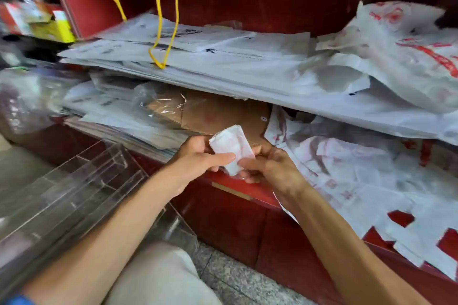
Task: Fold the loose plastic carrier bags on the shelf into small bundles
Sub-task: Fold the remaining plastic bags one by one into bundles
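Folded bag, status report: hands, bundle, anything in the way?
Left hand and right hand both pinch the folded bag. Bundle small, nearly done. Loose bags wait at right; nothing blocking.

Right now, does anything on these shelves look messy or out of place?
Yes. Loose carrier bags sprawl crumpled over the lower shelf's front edge at right. Both hands, left and right, hold only one folded bundle.

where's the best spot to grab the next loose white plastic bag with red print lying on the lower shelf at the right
Probably by a cut-out handle loop of the loose white plastic carrier bag with red print, where it droops over the red shelf edge. Come from the front and slightly below: the loops hang free there, while its body lies flat and crumpled among other bags. Both hands now hold the small folded white bundle: left hand, right hand.
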Demonstrator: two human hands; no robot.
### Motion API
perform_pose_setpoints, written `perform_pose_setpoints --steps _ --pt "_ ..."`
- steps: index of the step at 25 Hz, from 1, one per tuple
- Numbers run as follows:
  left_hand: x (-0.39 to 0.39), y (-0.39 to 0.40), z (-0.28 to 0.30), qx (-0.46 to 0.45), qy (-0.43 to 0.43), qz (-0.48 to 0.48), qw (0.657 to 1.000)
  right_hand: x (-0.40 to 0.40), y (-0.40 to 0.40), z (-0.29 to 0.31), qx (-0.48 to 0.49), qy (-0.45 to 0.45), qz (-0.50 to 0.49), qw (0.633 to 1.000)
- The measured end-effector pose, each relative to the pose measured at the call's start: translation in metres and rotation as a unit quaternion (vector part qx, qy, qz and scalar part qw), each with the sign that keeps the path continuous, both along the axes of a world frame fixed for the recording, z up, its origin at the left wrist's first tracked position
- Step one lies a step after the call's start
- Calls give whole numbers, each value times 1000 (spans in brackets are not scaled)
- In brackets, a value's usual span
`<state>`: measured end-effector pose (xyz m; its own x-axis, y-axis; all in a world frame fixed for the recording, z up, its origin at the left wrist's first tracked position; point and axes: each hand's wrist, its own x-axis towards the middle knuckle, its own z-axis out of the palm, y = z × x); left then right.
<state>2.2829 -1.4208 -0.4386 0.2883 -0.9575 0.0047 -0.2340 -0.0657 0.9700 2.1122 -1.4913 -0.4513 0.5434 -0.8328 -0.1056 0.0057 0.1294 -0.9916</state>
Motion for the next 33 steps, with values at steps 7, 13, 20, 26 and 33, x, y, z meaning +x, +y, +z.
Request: perform_pose_setpoints --steps 7,13,20,26,33 --pt "131 141 -16 -28 54 238 969 186 72 1 -120 87 236 961" --pt "201 248 -16 -87 32 382 919 306 157 8 -136 96 342 925" --pt "261 306 -35 -65 -26 471 879 394 215 -9 -180 89 334 921" --pt "281 313 -61 -65 -7 542 838 386 232 -43 -397 184 307 845" --pt "291 301 -67 -79 32 512 855 379 236 -60 -614 183 428 637"
